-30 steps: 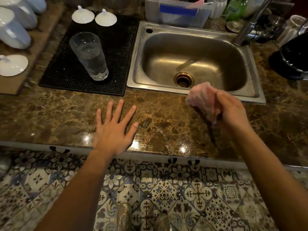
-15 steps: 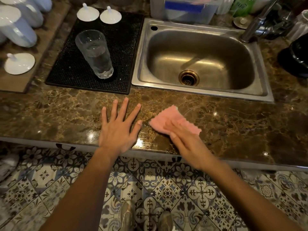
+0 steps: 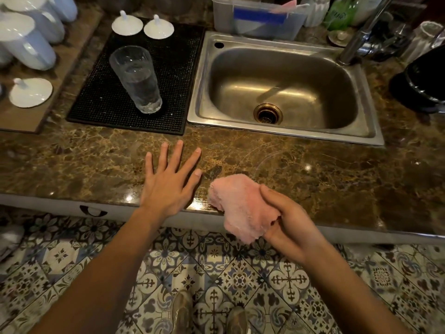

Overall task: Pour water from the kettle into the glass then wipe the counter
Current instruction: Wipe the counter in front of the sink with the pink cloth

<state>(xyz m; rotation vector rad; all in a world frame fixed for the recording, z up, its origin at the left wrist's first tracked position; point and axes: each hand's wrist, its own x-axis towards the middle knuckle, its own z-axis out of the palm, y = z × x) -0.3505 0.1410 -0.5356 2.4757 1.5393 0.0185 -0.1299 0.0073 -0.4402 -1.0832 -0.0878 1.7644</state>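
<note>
A tall clear glass [image 3: 137,79] holding water stands upright on a black rubber mat [image 3: 101,102] left of the sink. My left hand [image 3: 169,183] lies flat, fingers spread, on the brown marble counter [image 3: 313,169] near its front edge. Just to its right, my right hand [image 3: 286,219] grips a pink cloth [image 3: 237,206] lifted over the counter's front edge, part of it hanging below the edge. A black kettle [image 3: 426,78] is partly visible at the far right edge.
A steel sink [image 3: 284,90] with a faucet [image 3: 361,34] fills the middle back. White lids [image 3: 143,26] and white jugs [image 3: 26,44] stand at the left. A plastic tub [image 3: 260,18] sits behind the sink. Patterned floor tiles lie below.
My right hand brought the cloth down from the sink's front edge onto the counter, wiped beside my left hand, then pulled back to the front edge with the cloth bunched. My left hand stayed flat.
</note>
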